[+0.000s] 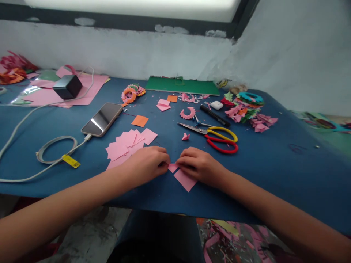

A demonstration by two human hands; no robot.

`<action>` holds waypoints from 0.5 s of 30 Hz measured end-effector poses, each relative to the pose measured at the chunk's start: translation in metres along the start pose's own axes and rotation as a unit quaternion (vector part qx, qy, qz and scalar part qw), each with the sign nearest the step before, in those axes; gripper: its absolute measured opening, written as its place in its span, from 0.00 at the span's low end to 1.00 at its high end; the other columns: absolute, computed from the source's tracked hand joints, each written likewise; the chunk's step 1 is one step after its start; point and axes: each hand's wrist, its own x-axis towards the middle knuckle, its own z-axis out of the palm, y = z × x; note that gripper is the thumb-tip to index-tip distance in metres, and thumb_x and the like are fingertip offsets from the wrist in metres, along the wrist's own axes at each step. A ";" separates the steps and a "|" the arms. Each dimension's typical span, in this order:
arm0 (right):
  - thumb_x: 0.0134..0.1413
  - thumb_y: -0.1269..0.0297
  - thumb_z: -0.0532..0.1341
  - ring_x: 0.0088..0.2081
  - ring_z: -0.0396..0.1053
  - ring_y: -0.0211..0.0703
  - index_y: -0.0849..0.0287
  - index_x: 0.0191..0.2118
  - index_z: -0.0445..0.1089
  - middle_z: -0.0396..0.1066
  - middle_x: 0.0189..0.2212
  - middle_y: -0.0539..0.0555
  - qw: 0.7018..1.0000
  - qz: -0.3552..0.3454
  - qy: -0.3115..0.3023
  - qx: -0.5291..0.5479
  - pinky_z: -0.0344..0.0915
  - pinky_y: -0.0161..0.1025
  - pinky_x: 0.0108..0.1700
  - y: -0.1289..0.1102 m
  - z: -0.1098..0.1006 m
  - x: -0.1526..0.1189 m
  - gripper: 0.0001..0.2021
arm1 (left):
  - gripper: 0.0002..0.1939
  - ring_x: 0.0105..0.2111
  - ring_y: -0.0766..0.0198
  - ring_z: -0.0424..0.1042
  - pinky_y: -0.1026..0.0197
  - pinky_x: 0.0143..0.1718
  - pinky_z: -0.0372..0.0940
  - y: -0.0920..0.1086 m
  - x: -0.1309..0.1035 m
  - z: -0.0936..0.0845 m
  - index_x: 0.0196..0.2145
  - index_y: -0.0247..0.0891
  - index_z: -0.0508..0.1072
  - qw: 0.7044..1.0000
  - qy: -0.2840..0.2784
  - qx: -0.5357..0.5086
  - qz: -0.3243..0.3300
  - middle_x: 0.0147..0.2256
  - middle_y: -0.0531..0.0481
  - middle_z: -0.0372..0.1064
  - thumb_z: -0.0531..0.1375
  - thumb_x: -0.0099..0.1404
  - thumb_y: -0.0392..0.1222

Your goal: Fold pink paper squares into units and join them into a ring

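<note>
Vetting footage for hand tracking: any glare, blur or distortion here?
Head view, top: the bright pane burns out to near white; head view, left: the phone screen carries a greyish reflection; head view, far right: the green surface looks soft, stretched; head view, centre: left hand and right hand read fairly clearly.

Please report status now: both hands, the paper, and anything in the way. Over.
Left hand and right hand: pinching folded pink paper. Pink square: close beside it, partly hidden by right hand. Scissors: farther off, clear of both hands.
</note>
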 end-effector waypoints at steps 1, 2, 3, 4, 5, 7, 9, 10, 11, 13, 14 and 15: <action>0.58 0.70 0.55 0.36 0.64 0.43 0.62 0.37 0.72 0.69 0.33 0.58 1.000 -0.010 0.002 -0.011 0.63 0.41 0.40 0.000 0.001 -0.001 0.09 | 0.09 0.33 0.60 0.69 0.59 0.34 0.62 0.000 -0.002 0.001 0.34 0.37 0.75 1.000 0.003 0.014 0.013 0.33 0.48 0.71 0.55 0.63 0.35; 0.59 0.69 0.54 0.35 0.64 0.44 0.63 0.38 0.73 0.69 0.33 0.58 1.000 -0.019 0.002 -0.021 0.63 0.42 0.40 0.001 0.002 -0.002 0.09 | 0.10 0.34 0.59 0.69 0.58 0.35 0.63 -0.001 -0.004 0.002 0.35 0.37 0.75 0.999 0.004 0.027 0.026 0.35 0.47 0.70 0.54 0.64 0.36; 0.60 0.68 0.54 0.35 0.63 0.44 0.63 0.38 0.73 0.69 0.32 0.58 0.999 -0.027 0.001 -0.029 0.62 0.42 0.40 0.002 0.002 -0.002 0.10 | 0.10 0.36 0.59 0.69 0.58 0.36 0.63 -0.002 -0.006 0.003 0.36 0.37 0.75 0.998 0.003 0.038 0.040 0.36 0.46 0.70 0.53 0.65 0.36; 0.60 0.68 0.53 0.35 0.63 0.43 0.63 0.38 0.73 0.70 0.32 0.58 0.999 -0.034 -0.003 -0.035 0.62 0.42 0.40 0.002 0.001 -0.003 0.11 | 0.11 0.37 0.58 0.69 0.58 0.37 0.63 -0.003 -0.008 0.003 0.37 0.37 0.75 0.997 0.000 0.048 0.054 0.37 0.46 0.70 0.52 0.66 0.36; 0.61 0.67 0.53 0.34 0.64 0.43 0.62 0.39 0.73 0.70 0.32 0.58 0.998 -0.039 -0.008 -0.039 0.62 0.42 0.40 0.003 0.001 -0.003 0.12 | 0.12 0.37 0.58 0.69 0.57 0.37 0.63 -0.005 -0.010 0.004 0.38 0.37 0.74 0.996 -0.003 0.058 0.067 0.37 0.45 0.69 0.51 0.67 0.36; 0.61 0.66 0.53 0.34 0.64 0.43 0.61 0.40 0.74 0.70 0.31 0.57 0.998 -0.044 -0.019 -0.046 0.61 0.42 0.38 0.005 -0.002 -0.005 0.12 | 0.13 0.36 0.59 0.69 0.57 0.36 0.63 -0.009 -0.014 0.004 0.40 0.37 0.74 0.994 -0.008 0.072 0.085 0.38 0.45 0.69 0.50 0.67 0.36; 0.60 0.65 0.53 0.35 0.64 0.44 0.59 0.42 0.74 0.69 0.33 0.58 0.997 -0.040 -0.031 -0.052 0.60 0.43 0.38 0.006 -0.006 -0.007 0.12 | 0.14 0.36 0.59 0.68 0.57 0.37 0.64 -0.013 -0.017 0.004 0.43 0.38 0.74 0.992 -0.009 0.079 0.096 0.39 0.44 0.68 0.49 0.68 0.36; 0.60 0.65 0.54 0.36 0.64 0.45 0.57 0.43 0.74 0.69 0.34 0.58 0.997 -0.034 -0.037 -0.054 0.59 0.44 0.38 0.006 -0.009 -0.009 0.13 | 0.15 0.37 0.59 0.68 0.56 0.38 0.63 -0.015 -0.018 0.004 0.44 0.39 0.73 0.992 -0.008 0.079 0.100 0.40 0.44 0.67 0.49 0.67 0.37; 0.59 0.64 0.54 0.37 0.64 0.46 0.56 0.44 0.74 0.69 0.35 0.58 0.997 -0.026 -0.043 -0.054 0.59 0.44 0.39 0.006 -0.011 -0.011 0.13 | 0.15 0.38 0.59 0.68 0.56 0.39 0.63 -0.016 -0.020 0.004 0.45 0.39 0.73 0.992 -0.006 0.076 0.102 0.41 0.44 0.67 0.49 0.67 0.37; 0.59 0.64 0.55 0.38 0.63 0.46 0.54 0.46 0.74 0.68 0.36 0.58 0.997 -0.008 -0.055 -0.050 0.58 0.45 0.39 0.006 -0.015 -0.015 0.13 | 0.16 0.38 0.60 0.67 0.56 0.41 0.63 -0.018 -0.023 0.003 0.46 0.40 0.74 0.993 -0.002 0.066 0.102 0.42 0.44 0.67 0.50 0.66 0.37; 0.58 0.64 0.56 0.38 0.63 0.46 0.53 0.46 0.74 0.68 0.36 0.58 0.997 0.001 -0.061 -0.046 0.58 0.45 0.40 0.006 -0.017 -0.016 0.13 | 0.16 0.38 0.60 0.67 0.57 0.41 0.63 -0.017 -0.024 0.002 0.45 0.40 0.74 0.993 -0.001 0.060 0.099 0.42 0.44 0.67 0.50 0.65 0.37; 0.58 0.64 0.56 0.38 0.63 0.46 0.52 0.45 0.74 0.67 0.36 0.58 0.997 0.010 -0.065 -0.041 0.58 0.45 0.40 0.006 -0.019 -0.017 0.13 | 0.16 0.38 0.60 0.67 0.57 0.41 0.63 -0.017 -0.025 0.001 0.44 0.40 0.75 0.994 0.001 0.053 0.095 0.43 0.44 0.67 0.50 0.65 0.37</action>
